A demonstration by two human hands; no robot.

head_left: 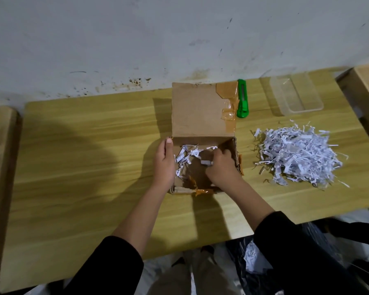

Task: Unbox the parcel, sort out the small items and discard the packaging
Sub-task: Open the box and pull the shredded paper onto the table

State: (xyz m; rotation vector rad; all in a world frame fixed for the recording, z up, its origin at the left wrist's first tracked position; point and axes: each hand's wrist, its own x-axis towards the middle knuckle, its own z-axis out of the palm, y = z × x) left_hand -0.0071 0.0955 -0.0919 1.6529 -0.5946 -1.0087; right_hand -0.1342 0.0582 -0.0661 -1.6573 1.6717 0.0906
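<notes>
Cardboard box (197, 112): right hand (220, 168) grips paper shreds (207, 162) inside.

Count on inspection. One table (83, 145). One cardboard box (202, 111), open. One green utility knife (242, 99). One clear plastic container (296, 94). One shredded-paper pile (296, 156). Several loose shreds (185, 156) inside box, too tangled for exact count. One black bag (253, 258). Two hands: left hand (164, 162), right hand (222, 167).
</notes>
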